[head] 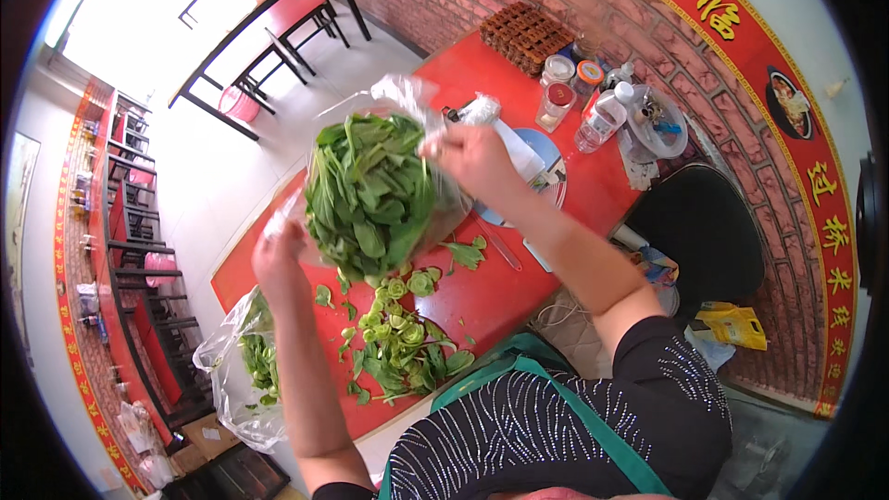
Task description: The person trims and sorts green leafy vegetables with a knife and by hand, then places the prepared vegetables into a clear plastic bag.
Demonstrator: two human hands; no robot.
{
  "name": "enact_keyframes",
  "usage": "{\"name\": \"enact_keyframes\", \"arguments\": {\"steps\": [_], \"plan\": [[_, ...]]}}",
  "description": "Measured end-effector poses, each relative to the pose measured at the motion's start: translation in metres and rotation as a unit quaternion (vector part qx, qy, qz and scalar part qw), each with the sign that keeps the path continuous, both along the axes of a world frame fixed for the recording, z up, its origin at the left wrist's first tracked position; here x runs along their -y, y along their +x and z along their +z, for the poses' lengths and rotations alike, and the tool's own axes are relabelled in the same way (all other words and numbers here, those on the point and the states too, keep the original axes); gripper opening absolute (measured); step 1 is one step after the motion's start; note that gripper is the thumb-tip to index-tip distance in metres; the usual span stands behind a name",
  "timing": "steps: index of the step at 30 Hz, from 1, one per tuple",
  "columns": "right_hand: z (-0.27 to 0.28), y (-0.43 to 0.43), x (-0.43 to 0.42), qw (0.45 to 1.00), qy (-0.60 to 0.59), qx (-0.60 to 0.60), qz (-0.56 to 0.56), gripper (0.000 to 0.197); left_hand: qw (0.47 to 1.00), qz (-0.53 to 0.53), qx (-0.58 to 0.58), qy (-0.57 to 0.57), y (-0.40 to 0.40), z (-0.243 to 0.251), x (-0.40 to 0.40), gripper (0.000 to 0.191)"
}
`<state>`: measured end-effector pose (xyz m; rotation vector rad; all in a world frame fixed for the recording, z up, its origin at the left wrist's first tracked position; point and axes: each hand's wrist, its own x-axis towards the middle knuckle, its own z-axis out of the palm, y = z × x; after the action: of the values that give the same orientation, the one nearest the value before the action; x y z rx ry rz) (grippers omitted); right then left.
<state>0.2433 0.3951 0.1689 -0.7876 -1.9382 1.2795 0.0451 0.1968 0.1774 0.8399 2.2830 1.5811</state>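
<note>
A clear plastic bag (410, 94) full of green leafy vegetables (371, 194) is held up between both hands above a red table (465, 305). My left hand (279, 253) grips the bag's edge on the left. My right hand (469, 156) pinches the gathered plastic on the right. Below the bag, cut vegetable stem ends (396, 319) and loose leaves lie in a heap near the table's front edge. Another clear plastic bag (229, 389) with greens inside sits by my left forearm, which partly hides it.
A pink-handled tool (503, 246) lies beside a round blue item (545, 146). Jars (555, 104), a plastic bottle (601, 118), a clear tub (670, 128) and a brown woven basket (521, 35) stand along the brick wall. A black chair (701, 229) is at the right.
</note>
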Motion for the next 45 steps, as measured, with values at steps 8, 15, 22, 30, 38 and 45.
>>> {"name": "enact_keyframes", "arguments": {"steps": [8,15,22,30,38,45], "plan": [[0.063,-0.052,-0.114,0.986,-0.047,-0.160,-0.009,0.020,0.938,-0.004,0.260,0.229,-0.075,0.084,-0.091,0.016],[0.093,-0.069,-0.147,0.974,0.033,-0.223,-0.017,0.018,0.924,-0.054,0.231,0.299,-0.087,0.116,-0.119,0.019],[0.030,-0.053,-0.148,0.991,0.057,-0.122,0.006,0.016,0.911,-0.039,0.285,0.294,-0.088,0.037,-0.114,0.014],[-0.022,0.010,-0.088,0.960,-0.150,-0.234,-0.033,0.028,0.962,-0.096,0.213,0.139,-0.062,0.023,-0.099,0.013],[-0.146,-0.089,0.109,0.946,0.146,0.043,0.286,0.024,0.980,-0.129,0.147,-0.017,-0.075,0.019,-0.047,0.020],[-0.186,-0.231,0.107,0.851,0.260,0.354,0.288,0.068,0.996,-0.056,0.005,-0.062,-0.053,0.072,0.052,0.027]]}}
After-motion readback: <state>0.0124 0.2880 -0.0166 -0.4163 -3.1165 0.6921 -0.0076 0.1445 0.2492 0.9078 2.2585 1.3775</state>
